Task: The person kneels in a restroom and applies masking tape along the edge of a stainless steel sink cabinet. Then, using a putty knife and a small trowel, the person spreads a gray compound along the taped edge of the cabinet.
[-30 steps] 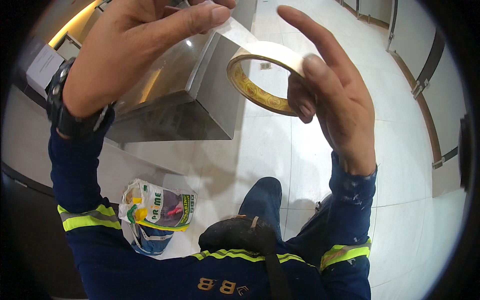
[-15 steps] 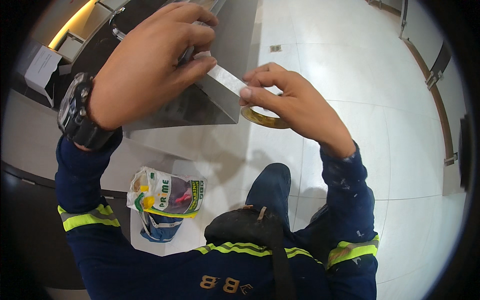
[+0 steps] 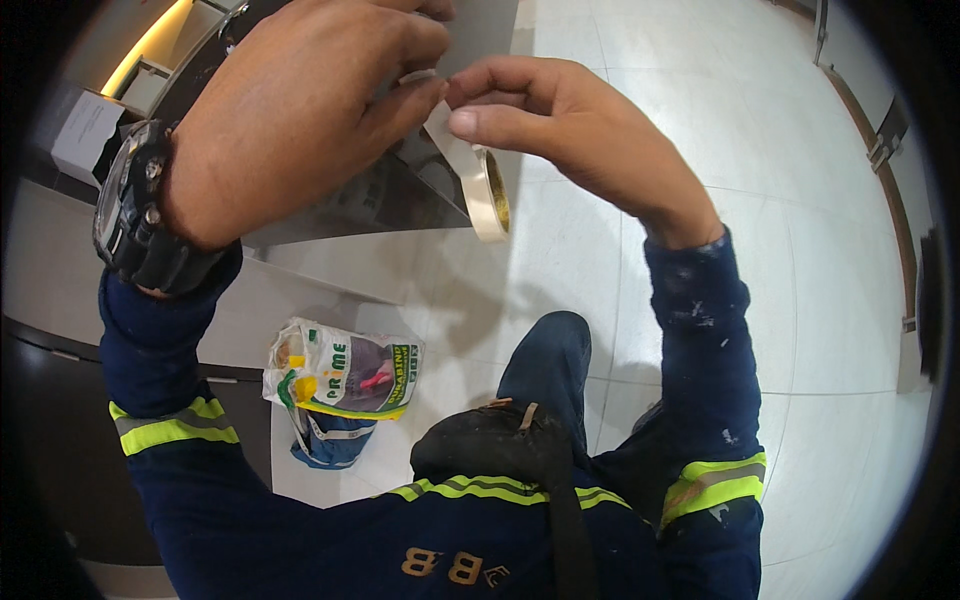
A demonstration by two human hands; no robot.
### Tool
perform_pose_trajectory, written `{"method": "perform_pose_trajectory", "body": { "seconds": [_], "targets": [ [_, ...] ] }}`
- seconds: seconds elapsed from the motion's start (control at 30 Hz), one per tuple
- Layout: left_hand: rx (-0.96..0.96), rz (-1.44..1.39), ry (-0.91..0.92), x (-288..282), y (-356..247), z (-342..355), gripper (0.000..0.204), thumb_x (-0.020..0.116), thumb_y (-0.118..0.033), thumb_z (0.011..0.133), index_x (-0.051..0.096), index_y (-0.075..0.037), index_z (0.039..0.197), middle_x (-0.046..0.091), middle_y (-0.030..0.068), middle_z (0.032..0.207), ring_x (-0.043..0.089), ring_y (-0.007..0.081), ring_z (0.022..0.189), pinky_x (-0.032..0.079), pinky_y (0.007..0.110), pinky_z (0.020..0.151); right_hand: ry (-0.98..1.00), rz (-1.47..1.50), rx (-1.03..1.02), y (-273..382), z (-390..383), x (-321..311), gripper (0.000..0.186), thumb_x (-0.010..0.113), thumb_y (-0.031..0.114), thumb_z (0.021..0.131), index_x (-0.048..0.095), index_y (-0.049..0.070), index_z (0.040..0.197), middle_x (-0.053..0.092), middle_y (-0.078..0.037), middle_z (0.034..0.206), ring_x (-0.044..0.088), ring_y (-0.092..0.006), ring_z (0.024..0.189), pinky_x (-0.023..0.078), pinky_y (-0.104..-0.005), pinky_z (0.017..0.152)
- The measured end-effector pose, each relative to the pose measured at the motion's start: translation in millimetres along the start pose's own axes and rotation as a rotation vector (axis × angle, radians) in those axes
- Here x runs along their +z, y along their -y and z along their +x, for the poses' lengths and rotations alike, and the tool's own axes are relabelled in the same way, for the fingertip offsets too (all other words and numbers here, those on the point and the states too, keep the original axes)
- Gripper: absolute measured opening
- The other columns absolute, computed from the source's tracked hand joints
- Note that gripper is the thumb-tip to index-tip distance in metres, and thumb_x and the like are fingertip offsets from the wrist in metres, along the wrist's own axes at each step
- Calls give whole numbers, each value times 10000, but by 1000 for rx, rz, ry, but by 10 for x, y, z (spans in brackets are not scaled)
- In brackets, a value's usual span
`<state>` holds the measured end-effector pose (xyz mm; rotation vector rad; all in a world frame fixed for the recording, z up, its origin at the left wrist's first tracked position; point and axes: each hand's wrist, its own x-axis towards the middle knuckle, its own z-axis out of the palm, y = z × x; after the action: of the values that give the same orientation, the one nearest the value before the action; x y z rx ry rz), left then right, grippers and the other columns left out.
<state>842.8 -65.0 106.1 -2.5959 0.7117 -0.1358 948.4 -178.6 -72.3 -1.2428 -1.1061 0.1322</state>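
A roll of cream masking tape point(image 3: 482, 208) hangs by its own pulled-out strip just below my fingers. My left hand point(image 3: 310, 115), with a black watch point(image 3: 145, 215) on the wrist, is closed on the strip's free end between thumb and fingers. Close against it, my right hand point(image 3: 575, 130) pinches the same strip between thumb and forefinger, its tip nearly touching the left thumb. The roll itself is in neither palm. Behind my hands is the corner of a dark, glossy counter point(image 3: 375, 200); my left hand hides part of it.
On the floor to the left stand a white printed plastic sack point(image 3: 340, 370) and a blue bag point(image 3: 335, 440). A white box point(image 3: 85, 135) sits at the far left, near a lit strip. Pale floor tiles point(image 3: 720, 290) extend to the right, toward a wall with brown trim.
My right hand has moved left and up to meet my left hand. It has let go of the roll, which now dangles from the strip, and pinches the strip instead.
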Motion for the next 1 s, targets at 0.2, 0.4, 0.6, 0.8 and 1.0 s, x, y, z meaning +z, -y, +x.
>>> {"method": "perform_pose_trajectory", "body": {
  "seconds": [0.2, 0.4, 0.6, 0.8, 1.0],
  "targets": [
    [-69, 180, -41, 38, 79, -13, 204, 735, -156, 842, 684, 37, 881, 664, 251, 1134, 633, 397, 1121, 498, 448, 988, -106, 232, 6, -70, 57, 237, 344, 674, 353, 955, 732, 24, 1041, 710, -44, 837, 635, -124, 744, 486, -269, 707],
    [-260, 55, -347, -308, 499, -946, 449, 745, -219, 930, 628, -74, 1339, 644, 198, 1341, 615, 295, 1279, 512, 441, 1066, -111, 204, 116, -51, 109, 250, 328, 666, 350, 960, 736, 41, 1044, 716, -63, 855, 614, -127, 750, 465, -286, 681],
    [139, 329, -275, -25, 174, -1270, 685, 826, -250, 842, 535, -103, 1445, 542, 237, 1462, 547, 389, 1342, 499, 496, 1087, -38, 154, 94, -146, 118, 440, 358, 629, 372, 972, 736, 44, 1071, 727, -95, 910, 626, -169, 782, 490, -307, 726],
    [152, 44, -121, 417, 476, -756, 928, 900, -198, 715, 453, -124, 1525, 453, 197, 1565, 476, 379, 1420, 449, 496, 1155, -98, 58, 7, -254, 159, 385, 354, 604, 358, 974, 743, 65, 1116, 732, -121, 952, 662, -244, 807, 514, -334, 772],
    [143, 191, 33, 227, 460, -696, 886, 903, -94, 649, 534, -138, 1453, 468, 150, 1569, 526, 341, 1388, 503, 455, 1116, -37, 118, 3, -202, 231, 435, 370, 613, 344, 949, 753, 49, 1122, 731, -161, 957, 681, -277, 812, 531, -337, 767]
  ]
}}
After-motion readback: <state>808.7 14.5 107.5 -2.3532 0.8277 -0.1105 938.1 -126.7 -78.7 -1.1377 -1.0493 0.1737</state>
